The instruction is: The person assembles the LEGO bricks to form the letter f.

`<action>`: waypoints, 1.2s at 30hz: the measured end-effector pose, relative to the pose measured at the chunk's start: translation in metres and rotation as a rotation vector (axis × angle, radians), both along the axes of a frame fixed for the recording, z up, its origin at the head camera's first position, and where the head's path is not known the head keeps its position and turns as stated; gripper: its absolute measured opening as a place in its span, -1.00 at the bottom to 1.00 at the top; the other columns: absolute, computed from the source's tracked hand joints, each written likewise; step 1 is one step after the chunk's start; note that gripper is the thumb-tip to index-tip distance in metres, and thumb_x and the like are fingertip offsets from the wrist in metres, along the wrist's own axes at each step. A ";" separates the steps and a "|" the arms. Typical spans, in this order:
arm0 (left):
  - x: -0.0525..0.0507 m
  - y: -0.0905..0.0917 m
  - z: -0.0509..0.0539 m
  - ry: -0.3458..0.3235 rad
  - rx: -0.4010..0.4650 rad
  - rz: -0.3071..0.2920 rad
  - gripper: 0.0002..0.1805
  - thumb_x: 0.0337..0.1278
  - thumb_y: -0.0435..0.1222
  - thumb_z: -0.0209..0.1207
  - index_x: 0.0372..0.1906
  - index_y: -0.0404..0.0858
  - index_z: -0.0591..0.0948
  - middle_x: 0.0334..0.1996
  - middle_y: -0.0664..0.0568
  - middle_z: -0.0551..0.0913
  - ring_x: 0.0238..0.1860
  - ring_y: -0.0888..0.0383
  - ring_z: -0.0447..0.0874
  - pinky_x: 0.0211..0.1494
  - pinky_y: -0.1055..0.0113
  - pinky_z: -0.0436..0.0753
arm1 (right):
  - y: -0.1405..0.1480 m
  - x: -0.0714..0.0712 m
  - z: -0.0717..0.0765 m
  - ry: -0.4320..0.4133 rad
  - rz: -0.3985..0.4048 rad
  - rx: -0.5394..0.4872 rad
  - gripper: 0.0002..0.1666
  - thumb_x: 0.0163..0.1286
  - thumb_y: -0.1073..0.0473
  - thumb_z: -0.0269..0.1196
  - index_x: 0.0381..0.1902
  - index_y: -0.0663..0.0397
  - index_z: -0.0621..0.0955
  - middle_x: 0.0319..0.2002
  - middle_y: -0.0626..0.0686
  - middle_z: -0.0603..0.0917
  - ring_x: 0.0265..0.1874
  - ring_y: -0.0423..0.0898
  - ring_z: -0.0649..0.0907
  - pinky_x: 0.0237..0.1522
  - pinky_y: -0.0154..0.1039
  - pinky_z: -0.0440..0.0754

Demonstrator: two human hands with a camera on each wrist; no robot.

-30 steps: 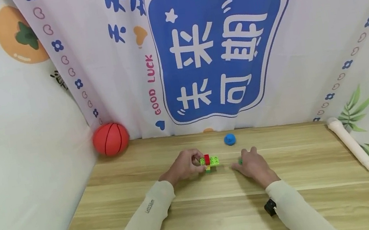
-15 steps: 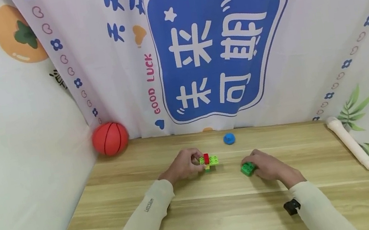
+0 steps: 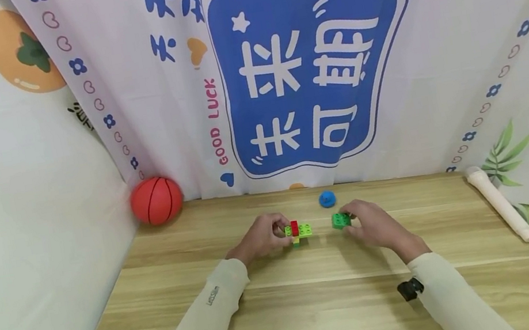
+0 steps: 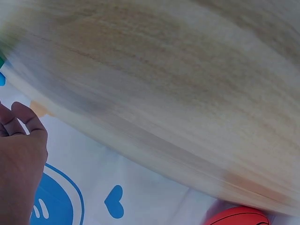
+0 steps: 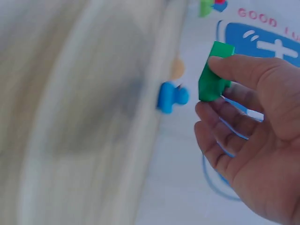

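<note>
Near the middle of the table, my left hand [image 3: 258,237] pinches the left end of a small stack of toy building blocks [image 3: 304,230]. A lime-green studded plate and a red block top that stack, with yellow and green parts below. To its right, my right hand [image 3: 374,223] holds a green building block [image 3: 341,220] between thumb and fingers, studs showing in the head view. The right wrist view shows the same green block [image 5: 213,77] gripped, with the other fingers loosely bent. Only part of the left hand [image 4: 21,154] shows in the left wrist view; its stack is out of frame.
Behind the blocks sits a small blue piece [image 3: 327,199]. A red ball [image 3: 156,200] stands in the far left corner of the wooden table [image 3: 291,324]. A pale microphone-shaped stick [image 3: 501,204] lies along the right edge. A printed cloth [image 3: 385,133] hangs at the back.
My right hand has picked up the green block, drawn it to the right, then brought it back leftward toward the stack. The left hand keeps its grip in place.
</note>
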State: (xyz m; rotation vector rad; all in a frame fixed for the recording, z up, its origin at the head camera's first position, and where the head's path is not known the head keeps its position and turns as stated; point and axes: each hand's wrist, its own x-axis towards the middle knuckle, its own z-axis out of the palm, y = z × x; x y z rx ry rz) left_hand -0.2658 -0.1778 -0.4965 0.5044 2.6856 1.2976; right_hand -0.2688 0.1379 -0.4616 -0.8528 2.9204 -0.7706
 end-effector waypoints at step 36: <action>-0.002 -0.003 -0.002 0.064 0.001 -0.044 -0.75 0.16 -0.32 0.54 -0.10 -0.27 0.75 -0.27 0.03 0.70 -0.23 0.18 0.53 -0.16 0.43 0.55 | -0.088 -0.005 0.019 -0.020 0.176 -0.066 -0.61 0.40 0.29 0.49 0.16 -0.01 0.77 0.05 0.04 0.78 0.02 -0.02 0.72 0.12 0.03 0.73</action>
